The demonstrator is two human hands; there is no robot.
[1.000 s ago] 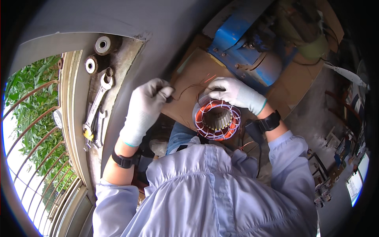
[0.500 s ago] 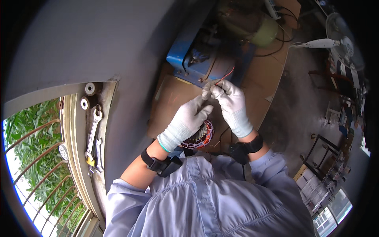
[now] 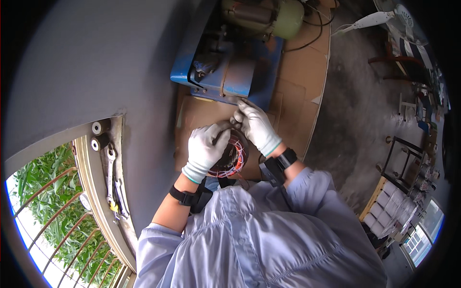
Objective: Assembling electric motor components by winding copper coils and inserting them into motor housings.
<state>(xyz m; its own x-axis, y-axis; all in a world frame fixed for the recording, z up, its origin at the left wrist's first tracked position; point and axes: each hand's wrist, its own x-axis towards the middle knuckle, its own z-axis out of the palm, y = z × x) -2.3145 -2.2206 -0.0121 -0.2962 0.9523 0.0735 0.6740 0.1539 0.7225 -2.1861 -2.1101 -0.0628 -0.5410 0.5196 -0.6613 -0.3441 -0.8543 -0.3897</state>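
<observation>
Far to the left of the wound ring point(image 3: 240, 162), two spools point(image 3: 102, 141) and a wrench point(image 3: 111, 177) lay along a ledge point(image 3: 118, 144), parked there, it seemed, out of the way yet within reach. Then came the left hand point(image 3: 204, 149), white-gloved, right by the ring's left edge: forearm slanting in from below, fingers bent, forefinger stretched toward the right hand point(image 3: 257, 127), thumb just beneath. Did those two pinch a wire? One could not tell.

And there sat the ring itself, close to the jacket point(image 3: 235, 206), orange coils laced in white, partly covered by the left glove. Its hollow faced up, probably so that both hands could get at the rim. Beyond it stood the blue machine point(image 3: 238, 79) on cardboard point(image 3: 295, 81), perhaps laid as protection.

Over the ring's far right edge, the right hand angled inward, forefinger and thumb pointing forward, other fingers curled; whether the tips gripped anything was too blurred to tell. Well off to the ring's right, a fan point(image 3: 403, 15).
</observation>
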